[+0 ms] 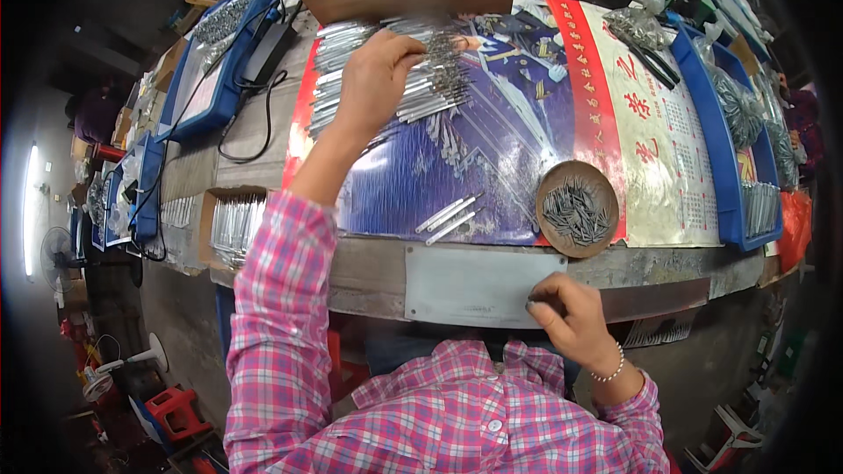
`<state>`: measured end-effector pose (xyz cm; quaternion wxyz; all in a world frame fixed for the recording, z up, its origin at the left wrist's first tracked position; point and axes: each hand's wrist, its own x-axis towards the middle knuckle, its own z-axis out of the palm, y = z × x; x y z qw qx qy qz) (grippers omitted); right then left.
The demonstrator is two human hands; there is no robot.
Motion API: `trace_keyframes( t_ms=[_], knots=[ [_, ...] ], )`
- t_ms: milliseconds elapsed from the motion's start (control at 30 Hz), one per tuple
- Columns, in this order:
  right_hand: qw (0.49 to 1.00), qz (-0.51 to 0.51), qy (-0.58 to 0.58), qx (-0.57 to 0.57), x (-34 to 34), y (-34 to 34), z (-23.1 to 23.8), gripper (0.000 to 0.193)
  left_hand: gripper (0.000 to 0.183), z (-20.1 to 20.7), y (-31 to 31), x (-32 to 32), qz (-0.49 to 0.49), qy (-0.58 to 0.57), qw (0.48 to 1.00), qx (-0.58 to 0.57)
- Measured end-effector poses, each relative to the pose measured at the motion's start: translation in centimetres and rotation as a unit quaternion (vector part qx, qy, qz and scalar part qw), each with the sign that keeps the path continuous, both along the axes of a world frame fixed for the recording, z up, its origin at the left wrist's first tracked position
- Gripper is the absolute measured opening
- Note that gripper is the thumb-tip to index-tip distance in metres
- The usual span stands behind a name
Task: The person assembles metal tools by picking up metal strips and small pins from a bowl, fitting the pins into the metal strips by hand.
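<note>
My left hand is stretched out over rows of slim silver metal rods on the worktop. Its fingers are pinched together, and whatever they may hold is too small to make out. My right hand is curled at the near table edge, beside a pale metal plate. Something dark shows at its thumb tip, but I cannot make out what it is. A round brown bowl of small dark pointed metal pieces stands beyond that hand. Several loose rods lie left of the bowl.
A printed poster covers the tabletop. Blue trays with metal parts line the left, and another blue tray stands at right. Pliers lie at far right. A cardboard box closes off the back; a small box of rods sits near left.
</note>
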<state>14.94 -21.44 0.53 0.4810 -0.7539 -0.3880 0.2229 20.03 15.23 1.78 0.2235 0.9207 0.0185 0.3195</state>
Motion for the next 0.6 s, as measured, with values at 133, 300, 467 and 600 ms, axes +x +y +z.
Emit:
trace_keyframes(
  t_ms=[133, 300, 467, 600],
  knots=[
    [0.991, -0.045, -0.095, 0.08, -0.9, -1.3, -2.4, 0.013, 0.01, -2.5, 4.7, 3.8, 0.004, 0.053, 0.995, 0.082],
    [0.98, -0.053, -0.127, 0.142, -1.0, -1.3, -3.8, 0.012, 0.012, -3.3, 5.5, 4.8, -0.011, 0.14, 0.986, 0.088],
    [0.982, -0.048, -0.123, 0.134, -0.8, -1.0, -3.6, 0.014, 0.014, -1.5, 4.3, 1.6, -0.015, 0.041, 0.999, 0.03],
    [0.983, -0.043, -0.115, 0.133, -0.6, -0.6, -3.6, 0.014, 0.017, 0.0, -0.5, -3.3, -0.017, 0.155, 0.985, -0.078]
  ],
)
